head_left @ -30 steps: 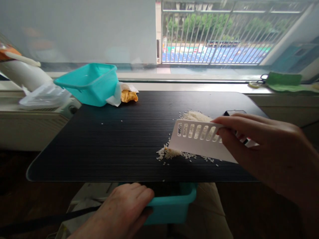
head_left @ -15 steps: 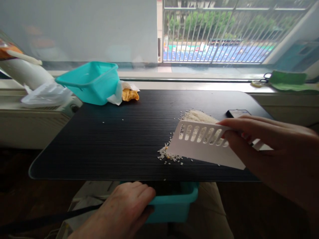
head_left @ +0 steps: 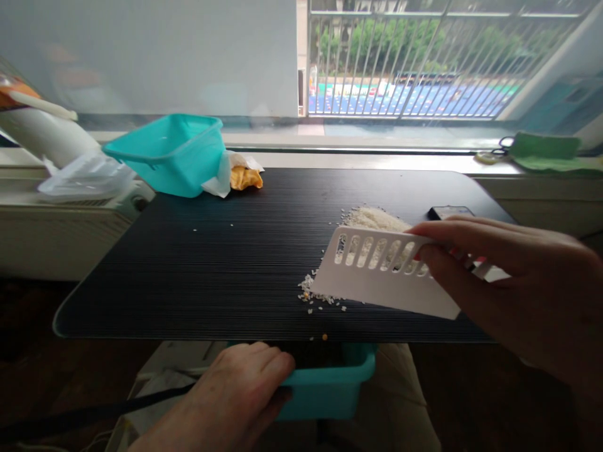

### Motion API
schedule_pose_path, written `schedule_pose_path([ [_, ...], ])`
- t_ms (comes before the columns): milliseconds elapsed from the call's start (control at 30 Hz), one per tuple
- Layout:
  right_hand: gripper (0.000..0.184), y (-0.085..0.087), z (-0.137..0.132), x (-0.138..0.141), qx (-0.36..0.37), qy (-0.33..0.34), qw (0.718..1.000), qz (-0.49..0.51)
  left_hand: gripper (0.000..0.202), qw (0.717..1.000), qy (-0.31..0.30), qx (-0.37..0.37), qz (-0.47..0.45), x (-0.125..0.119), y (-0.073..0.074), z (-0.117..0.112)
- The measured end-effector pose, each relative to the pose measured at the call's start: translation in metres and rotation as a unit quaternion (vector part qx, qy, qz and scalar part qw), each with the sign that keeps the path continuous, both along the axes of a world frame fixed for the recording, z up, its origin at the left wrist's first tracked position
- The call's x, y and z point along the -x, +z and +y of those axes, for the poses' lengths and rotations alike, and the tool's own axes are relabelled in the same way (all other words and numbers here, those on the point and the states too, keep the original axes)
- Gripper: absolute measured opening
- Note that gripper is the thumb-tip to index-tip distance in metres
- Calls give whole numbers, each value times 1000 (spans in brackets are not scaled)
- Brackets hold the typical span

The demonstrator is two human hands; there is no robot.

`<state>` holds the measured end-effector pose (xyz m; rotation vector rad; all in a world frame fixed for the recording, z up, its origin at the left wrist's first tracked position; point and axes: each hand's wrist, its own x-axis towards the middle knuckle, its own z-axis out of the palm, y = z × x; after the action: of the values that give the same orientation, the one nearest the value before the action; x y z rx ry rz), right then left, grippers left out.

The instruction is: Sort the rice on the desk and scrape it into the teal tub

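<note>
My right hand (head_left: 509, 285) grips a white plastic scraper (head_left: 377, 273) with a row of slots, its lower edge resting on the black ribbed table (head_left: 226, 263). A heap of white rice (head_left: 372, 218) lies behind the scraper, and loose grains (head_left: 315, 295) spread at its left corner. A single orange grain (head_left: 324, 337) sits near the table's front edge. My left hand (head_left: 235, 395) is closed on the rim of a teal bin (head_left: 330, 389) held below the front edge.
A second teal bin (head_left: 169, 154) stands tilted at the back left, beside crumpled white and orange wrappers (head_left: 240, 176). A dark phone (head_left: 447, 212) lies behind my right hand. Clear plastic (head_left: 85, 179) and a white object rest on the left ledge; green items (head_left: 541, 150) on the sill.
The scraper has slid slightly toward the front edge, pushing the loose grains along. An orange grain now lies near the front edge. My left hand and the bin stayed put.
</note>
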<state>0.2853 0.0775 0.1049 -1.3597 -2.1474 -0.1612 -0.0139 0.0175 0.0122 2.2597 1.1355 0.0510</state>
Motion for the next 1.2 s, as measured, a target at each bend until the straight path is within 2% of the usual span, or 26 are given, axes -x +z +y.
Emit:
schedule_pose_path([
  [200,17,1,-11,-6,-8,5,1000,-9,20,1000,6,3,-3,-1,0,1],
  [367,22,-8,-28,-21,-12,-7,1000,-8,19,1000,-6,-27,-13,0,-3,0],
  [500,29,-14,-38,-25,1,10,1000,-10,19,999,-13,-32,-21,-1,0,0],
  [700,18,-5,-23,-3,-40,-8,999,-1,19,1000,11,-12,0,-3,4,1],
  [867,18,-3,-7,13,-16,20,1000,-4,20,1000,7,-3,-4,-2,7,1],
  [967,20,-4,-7,15,1,30,1000,-7,21,1000,7,-11,-2,-1,7,0],
  [1200,20,-2,-16,9,-13,24,1000,-10,20,999,5,-33,-13,1,1,0],
])
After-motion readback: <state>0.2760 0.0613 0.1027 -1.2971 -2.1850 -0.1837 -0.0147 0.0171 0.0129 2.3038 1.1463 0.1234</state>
